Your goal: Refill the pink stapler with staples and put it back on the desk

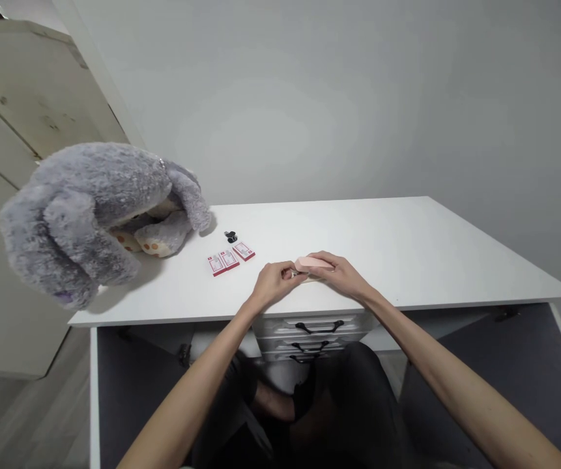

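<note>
Fingers (328, 255) of the right hand (345, 273) curl over the back of a pale pink, flat, oblong block with a rounded end (312, 263), pinching it close above the front edge of a smooth white desk (397, 251). The block lies across the front of that grip, its left end reaching out past the fingertips towards the left hand (274, 281). The left fingers are bent inwards, thumb and forefinger drawn near each other just below the block's left end; whether they touch it, or pinch something small there, cannot be told. Beneath the right hand a thin cream-coloured edge (315, 280) shows, too covered to identify. The block's right end and underside are hidden by the right hand. Left of the hands, three small flat white-and-red rectangular packs (230, 258) lie on the desk, two side by side and one slightly apart, their print too small to read. Just behind them sits a small glossy black object (231, 237), its form unclear. A big grey fluffy plush toy (109, 182) slumps at the desk's left end, its face mostly hidden.
</note>
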`<state>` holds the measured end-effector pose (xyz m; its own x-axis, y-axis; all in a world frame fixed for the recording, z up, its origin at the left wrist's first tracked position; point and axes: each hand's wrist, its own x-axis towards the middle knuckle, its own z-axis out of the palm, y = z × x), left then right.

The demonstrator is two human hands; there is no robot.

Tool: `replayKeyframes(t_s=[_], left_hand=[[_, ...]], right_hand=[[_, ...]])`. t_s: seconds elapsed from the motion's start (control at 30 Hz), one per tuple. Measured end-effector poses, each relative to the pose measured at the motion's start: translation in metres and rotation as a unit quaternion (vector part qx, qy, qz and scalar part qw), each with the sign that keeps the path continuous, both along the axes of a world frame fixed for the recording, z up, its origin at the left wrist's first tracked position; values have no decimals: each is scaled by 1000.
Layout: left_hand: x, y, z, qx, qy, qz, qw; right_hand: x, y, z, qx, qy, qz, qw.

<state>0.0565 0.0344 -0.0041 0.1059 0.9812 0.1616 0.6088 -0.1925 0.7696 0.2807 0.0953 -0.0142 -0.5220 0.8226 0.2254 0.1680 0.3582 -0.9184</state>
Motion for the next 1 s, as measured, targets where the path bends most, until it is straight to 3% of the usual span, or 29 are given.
replayKeyframes(t_s=[0.3,0.53,1.0], left_hand=[[14,-1,-1,4,18,72,997],[17,3,-5,56,37,77,995],[32,4,-1,46,69,95,992]], right_hand=[[0,3,2,-49,42,-5,998],[0,2,6,-62,67,-34,995],[4,7,-3,-104,169,-46,979]])
